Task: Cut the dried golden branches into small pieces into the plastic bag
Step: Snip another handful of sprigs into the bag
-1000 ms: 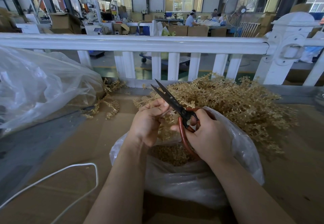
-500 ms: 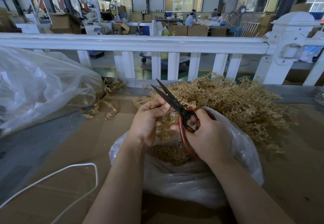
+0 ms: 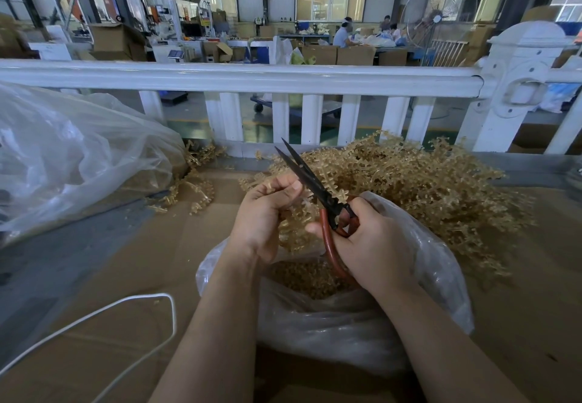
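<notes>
Two hands work over an open plastic bag (image 3: 330, 333) on a cardboard-covered worktop (image 3: 126, 276). The left hand (image 3: 261, 213) pinches a sprig of dried golden branch (image 3: 296, 229) between thumb and curled fingers (image 3: 283, 186), holding it above the bag's mouth. The sprig hangs roughly upright, its long axis running from the pinch down toward the bag.

The right hand (image 3: 371, 245) is closed round the red handles of the scissors (image 3: 315, 182). The black blades are parted and point up and away to the left, toward a white railing (image 3: 252, 75). They cross just right of the left fingertips, so the sprig lies immediately left of the blades, nearer the left hand.

Cut pieces already lie inside the bag. A large heap of uncut branches (image 3: 425, 188) sits behind it, to the right. Judging by this, the next snip needs the sprig fed rightward between the blades.
</notes>
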`<state>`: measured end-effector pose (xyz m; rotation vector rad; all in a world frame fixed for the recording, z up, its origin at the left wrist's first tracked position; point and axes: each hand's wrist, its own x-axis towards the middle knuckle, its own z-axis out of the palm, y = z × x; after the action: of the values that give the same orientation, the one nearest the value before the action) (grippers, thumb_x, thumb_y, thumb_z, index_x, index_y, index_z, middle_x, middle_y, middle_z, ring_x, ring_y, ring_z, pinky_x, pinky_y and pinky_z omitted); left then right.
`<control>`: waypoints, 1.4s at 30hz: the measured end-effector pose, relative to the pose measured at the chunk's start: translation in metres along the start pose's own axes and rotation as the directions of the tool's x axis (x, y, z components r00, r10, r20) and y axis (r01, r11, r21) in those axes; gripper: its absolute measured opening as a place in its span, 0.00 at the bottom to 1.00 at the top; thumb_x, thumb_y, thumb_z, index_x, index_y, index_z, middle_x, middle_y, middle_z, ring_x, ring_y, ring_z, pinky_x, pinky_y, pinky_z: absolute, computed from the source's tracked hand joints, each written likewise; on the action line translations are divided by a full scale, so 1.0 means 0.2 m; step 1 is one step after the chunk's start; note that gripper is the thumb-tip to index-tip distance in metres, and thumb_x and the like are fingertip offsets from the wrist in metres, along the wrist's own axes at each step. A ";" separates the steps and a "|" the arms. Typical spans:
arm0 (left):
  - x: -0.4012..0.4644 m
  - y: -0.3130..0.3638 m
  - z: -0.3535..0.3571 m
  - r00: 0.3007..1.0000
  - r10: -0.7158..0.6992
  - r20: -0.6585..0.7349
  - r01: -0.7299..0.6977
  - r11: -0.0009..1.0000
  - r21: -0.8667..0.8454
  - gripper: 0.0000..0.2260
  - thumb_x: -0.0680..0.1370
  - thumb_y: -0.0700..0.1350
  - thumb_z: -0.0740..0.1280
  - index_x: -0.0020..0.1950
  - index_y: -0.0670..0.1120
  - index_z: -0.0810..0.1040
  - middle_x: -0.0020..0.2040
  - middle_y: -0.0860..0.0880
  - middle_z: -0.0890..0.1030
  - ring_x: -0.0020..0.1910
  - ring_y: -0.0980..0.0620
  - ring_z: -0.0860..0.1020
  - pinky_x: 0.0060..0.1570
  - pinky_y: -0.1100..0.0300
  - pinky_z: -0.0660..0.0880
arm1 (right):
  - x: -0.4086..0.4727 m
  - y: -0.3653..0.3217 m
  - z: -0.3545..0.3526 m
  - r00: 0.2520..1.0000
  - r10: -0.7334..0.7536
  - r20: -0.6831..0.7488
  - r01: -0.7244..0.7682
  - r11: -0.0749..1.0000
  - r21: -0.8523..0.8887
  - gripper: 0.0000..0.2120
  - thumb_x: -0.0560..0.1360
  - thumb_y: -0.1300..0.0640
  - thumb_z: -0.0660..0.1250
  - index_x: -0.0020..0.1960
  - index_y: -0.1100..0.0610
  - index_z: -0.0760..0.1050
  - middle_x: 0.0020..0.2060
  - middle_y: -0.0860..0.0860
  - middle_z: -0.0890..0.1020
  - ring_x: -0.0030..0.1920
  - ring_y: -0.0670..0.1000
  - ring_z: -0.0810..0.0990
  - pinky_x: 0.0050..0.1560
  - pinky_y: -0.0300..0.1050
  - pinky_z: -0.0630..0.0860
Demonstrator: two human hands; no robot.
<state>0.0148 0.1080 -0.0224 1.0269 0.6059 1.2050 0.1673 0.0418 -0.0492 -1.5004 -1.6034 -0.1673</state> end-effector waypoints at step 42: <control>-0.04 0.06 0.00 0.974 -0.128 0.188 0.075 0.961 0.266 0.10 0.68 0.32 0.74 0.43 0.45 0.80 0.40 0.47 0.84 0.38 0.54 0.82 0.40 0.65 0.78 | 0.03 -0.02 -0.01 0.924 0.354 0.146 -0.367 0.712 0.598 0.11 0.76 0.51 0.72 0.35 0.45 0.79 0.26 0.45 0.77 0.28 0.43 0.75 0.30 0.37 0.72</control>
<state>0.0065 0.1004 -0.0131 1.3047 0.6574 0.9313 0.1666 0.0438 -0.0424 -1.2446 -1.1693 0.5578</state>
